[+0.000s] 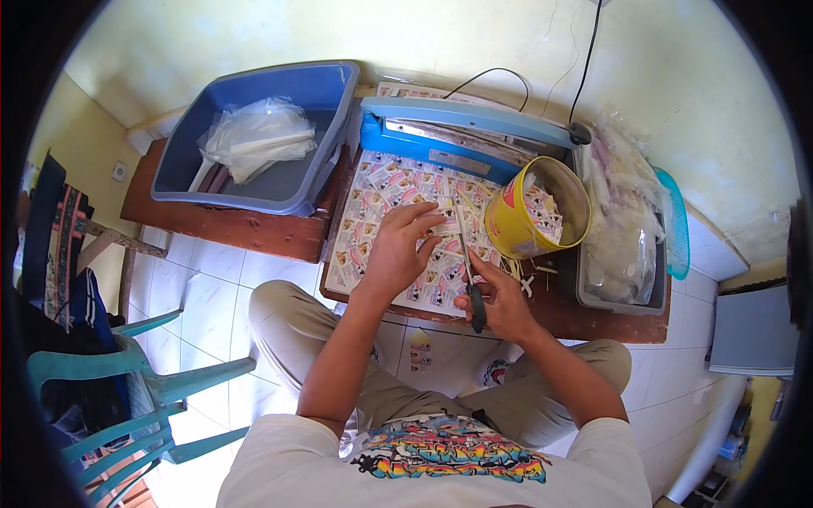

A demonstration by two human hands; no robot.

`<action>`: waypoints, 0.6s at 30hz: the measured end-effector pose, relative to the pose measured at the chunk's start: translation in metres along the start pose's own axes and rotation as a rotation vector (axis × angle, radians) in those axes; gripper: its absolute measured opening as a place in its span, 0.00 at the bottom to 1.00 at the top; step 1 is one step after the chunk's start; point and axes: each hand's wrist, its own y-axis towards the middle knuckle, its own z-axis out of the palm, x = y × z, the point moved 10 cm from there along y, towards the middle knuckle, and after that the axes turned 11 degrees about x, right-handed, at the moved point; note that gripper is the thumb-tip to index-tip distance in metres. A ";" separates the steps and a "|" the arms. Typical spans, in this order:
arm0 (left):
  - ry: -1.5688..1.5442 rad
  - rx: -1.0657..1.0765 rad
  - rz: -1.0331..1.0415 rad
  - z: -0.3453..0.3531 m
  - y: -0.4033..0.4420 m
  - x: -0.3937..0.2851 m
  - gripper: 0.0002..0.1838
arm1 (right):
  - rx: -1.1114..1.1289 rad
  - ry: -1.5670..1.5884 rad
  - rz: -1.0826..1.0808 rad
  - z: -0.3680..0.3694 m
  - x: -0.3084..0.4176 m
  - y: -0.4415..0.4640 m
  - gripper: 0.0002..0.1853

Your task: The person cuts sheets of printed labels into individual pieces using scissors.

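Observation:
In the head view my left hand [400, 245] pinches a small printed paper label [447, 224] between thumb and fingers. My right hand [500, 296] is closed round the black handles of a pair of scissors [465, 254]. The scissor blades point away from me, close along the right edge of the label. Below both hands lies a sheet printed with many such labels [373, 190], spread over the low wooden table [550, 317]. A yellow bucket [512, 224] with cut labels inside stands just beyond my right hand. Thin paper strips lie beside it.
A blue impulse sealer [440, 152] stands at the table's back. At left, a blue-grey tub [190, 173] holds clear plastic bags [262, 140]. A grey bin with plastic packets [622, 245] stands at right. A green plastic chair [169, 385] is at lower left.

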 end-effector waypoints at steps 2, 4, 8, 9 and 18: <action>-0.002 0.000 -0.002 0.000 0.000 0.000 0.19 | 0.000 -0.013 0.001 0.000 0.001 0.000 0.51; 0.001 0.001 -0.003 0.000 0.000 0.000 0.19 | 0.004 -0.044 0.009 0.000 0.001 0.000 0.51; -0.005 0.005 -0.002 0.001 0.000 0.001 0.18 | 0.001 0.013 0.033 0.000 0.000 -0.001 0.50; -0.005 0.003 -0.003 0.001 0.000 0.001 0.18 | 0.001 0.011 0.026 0.000 0.000 0.000 0.50; 0.014 0.024 -0.018 0.004 0.000 0.006 0.19 | -0.004 0.011 0.027 0.001 -0.002 -0.001 0.50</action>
